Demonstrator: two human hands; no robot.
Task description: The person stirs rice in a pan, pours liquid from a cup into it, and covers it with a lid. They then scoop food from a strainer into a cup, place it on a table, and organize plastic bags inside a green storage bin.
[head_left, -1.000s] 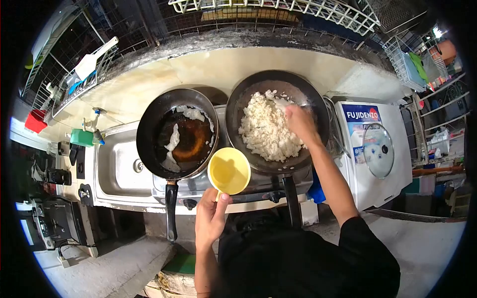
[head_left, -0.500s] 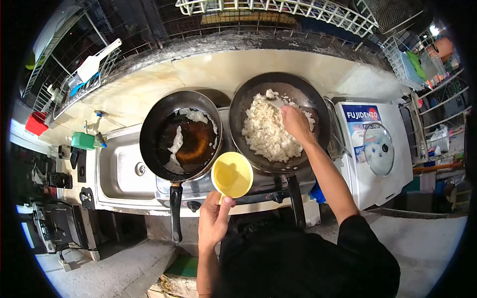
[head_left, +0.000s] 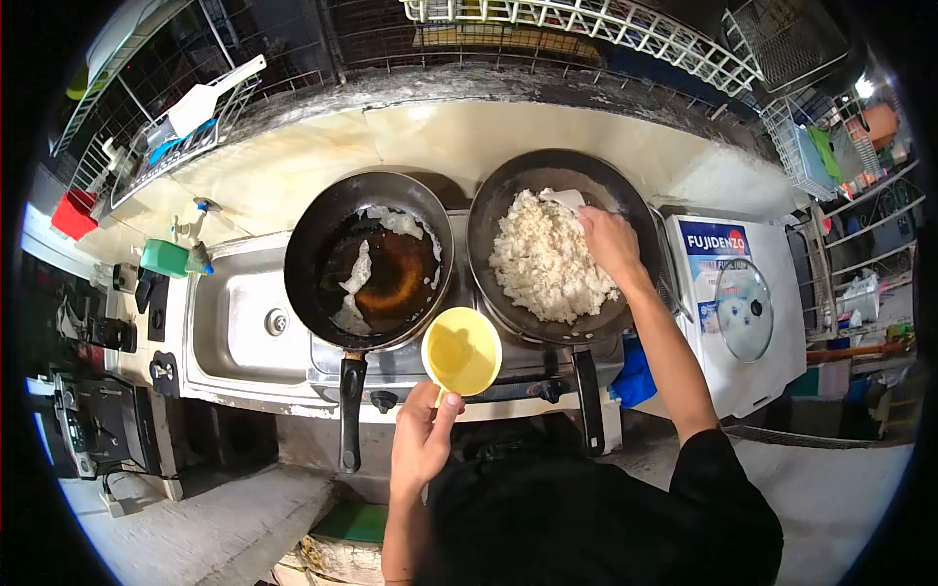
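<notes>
My left hand (head_left: pixel 425 439) holds a yellow cup (head_left: pixel 463 352) by its handle, in front of the gap between two pans. The cup looks empty inside. My right hand (head_left: pixel 608 242) grips a white spatula-like tool (head_left: pixel 565 198) over the right pan (head_left: pixel 508 178), its edge touching the rice. White rice (head_left: pixel 547 259) lies heaped in that pan. In the left pan (head_left: pixel 305 264) are dark, browned liquid or residue and pale strips (head_left: pixel 358 273) stuck along the bottom. Both pans rest on a metal stove (head_left: pixel 396 376), handles toward me.
A steel sink (head_left: pixel 244 317) is left of the stove, with a green sponge or block (head_left: pixel 164 258) by the tap. To the right, a glass lid (head_left: pixel 746 308) lies on a white appliance (head_left: pixel 782 337). Wire racks (head_left: pixel 586 27) hang above the wall ledge.
The view has shifted slightly. My right hand and the white tool have moved a little across the rice, toward the pan's right side. My left hand still holds the cup.
</notes>
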